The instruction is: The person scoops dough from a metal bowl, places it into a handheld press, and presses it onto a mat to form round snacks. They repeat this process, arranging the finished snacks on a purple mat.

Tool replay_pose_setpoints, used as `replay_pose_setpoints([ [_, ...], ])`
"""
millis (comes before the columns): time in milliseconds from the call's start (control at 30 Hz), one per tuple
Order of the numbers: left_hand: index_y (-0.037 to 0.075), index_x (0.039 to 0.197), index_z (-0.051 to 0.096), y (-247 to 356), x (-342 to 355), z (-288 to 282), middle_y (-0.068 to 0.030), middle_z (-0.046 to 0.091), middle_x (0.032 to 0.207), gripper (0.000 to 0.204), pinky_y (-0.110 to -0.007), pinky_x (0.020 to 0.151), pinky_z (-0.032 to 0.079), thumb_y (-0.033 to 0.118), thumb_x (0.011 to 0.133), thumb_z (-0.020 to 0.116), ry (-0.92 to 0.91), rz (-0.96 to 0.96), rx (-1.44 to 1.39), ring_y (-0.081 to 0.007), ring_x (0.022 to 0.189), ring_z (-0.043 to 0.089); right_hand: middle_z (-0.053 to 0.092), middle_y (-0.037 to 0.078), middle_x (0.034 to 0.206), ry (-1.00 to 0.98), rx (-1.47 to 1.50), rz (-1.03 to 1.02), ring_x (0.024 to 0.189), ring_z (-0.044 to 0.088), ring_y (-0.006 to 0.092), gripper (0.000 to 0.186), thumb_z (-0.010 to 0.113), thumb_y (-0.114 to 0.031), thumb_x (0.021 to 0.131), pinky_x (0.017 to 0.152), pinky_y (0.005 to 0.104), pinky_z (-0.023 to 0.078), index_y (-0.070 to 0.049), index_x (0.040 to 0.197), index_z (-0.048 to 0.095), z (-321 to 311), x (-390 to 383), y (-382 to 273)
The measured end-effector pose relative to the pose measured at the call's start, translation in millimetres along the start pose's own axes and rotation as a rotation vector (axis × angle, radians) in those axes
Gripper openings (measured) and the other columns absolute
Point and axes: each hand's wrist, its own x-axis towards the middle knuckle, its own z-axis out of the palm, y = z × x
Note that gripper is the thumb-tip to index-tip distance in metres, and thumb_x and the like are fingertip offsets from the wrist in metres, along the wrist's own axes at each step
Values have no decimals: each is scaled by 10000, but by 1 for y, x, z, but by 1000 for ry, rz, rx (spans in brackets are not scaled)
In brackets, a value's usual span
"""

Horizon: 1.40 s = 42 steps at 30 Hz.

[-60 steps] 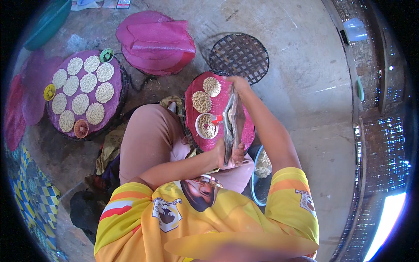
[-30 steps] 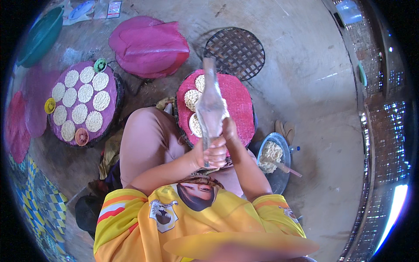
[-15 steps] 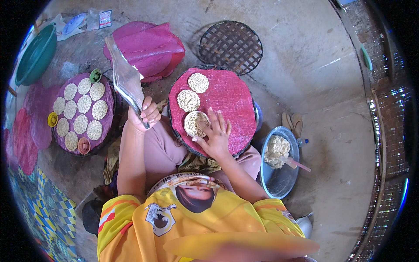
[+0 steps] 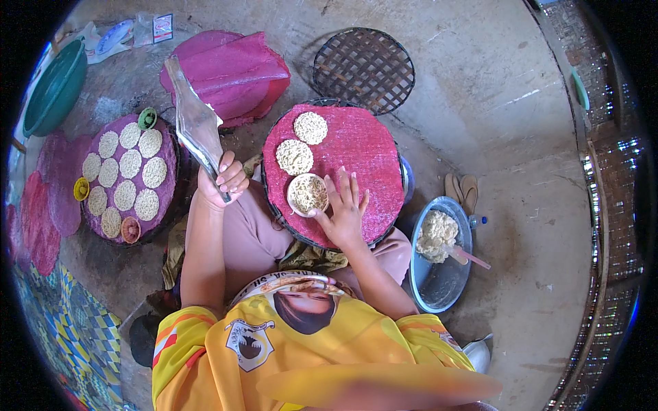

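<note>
- Your left hand (image 4: 226, 182) is closed around the narrow end of a long press (image 4: 197, 123), raised clear of the cloth; it looks like worn, greyish wood, slim at the ends and broader midway, with a pale scrap at one edge.
- Your right hand (image 4: 345, 216) is open, fingers spread flat on coarse-grained pink cloth (image 4: 370, 154), with the thumb at the rim of a white ring (image 4: 289, 194).
- That cloth covers a round tray with a dark rim.
- Beyond the tray sits a round, dark lattice (image 4: 363, 72) of flat woven strips.
- In the blue basin (image 4: 439, 286) to your right, a lumpy pale dough (image 4: 435, 236) sits beside a pink-handled utensil (image 4: 474, 261).
- Inside the ring, on the cloth's left half, thin cream strands (image 4: 308, 196) lie tangled and loose; two bare-edged discs (image 4: 294, 157) of similar strands lie just above.
</note>
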Motion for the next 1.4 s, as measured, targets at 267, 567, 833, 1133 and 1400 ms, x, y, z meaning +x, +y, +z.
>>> replay_pose_setpoints([
  [267,93,688,394,2,-1,-2,23,363,491,221,-246,480,315,206,869,338,12,-17,-6,-88,406,359,227,109,1381,-68,-25,-33,1272,188,333,620,592,-424,697,981,573,67,-168,1238,431,4,-1,1],
  [567,94,685,391,1,0,-1,30,349,479,230,-245,475,315,220,870,339,36,-31,3,-84,397,348,233,104,1382,-58,-8,12,1280,175,326,647,582,-465,704,976,574,70,-166,1252,415,-1,-9,8],
  [833,94,682,388,0,0,0,30,345,477,232,-244,471,315,223,870,342,62,-32,12,-83,398,348,223,109,1383,-54,38,5,1277,176,325,629,588,-446,706,977,574,80,-161,1244,428,-2,-16,9],
  [1133,95,685,389,0,0,0,30,347,481,224,-240,468,309,213,869,341,60,-39,16,-82,400,347,228,129,1375,-74,23,-9,1268,188,342,672,584,-489,690,963,597,92,-149,1245,419,-2,-23,6],
  [1400,100,689,386,-1,0,-2,34,349,486,215,-238,468,306,211,866,340,61,-43,16,-77,400,343,261,138,1357,-79,-25,-29,1255,225,335,714,616,-488,663,960,583,136,-117,1240,420,-8,-25,1],
])
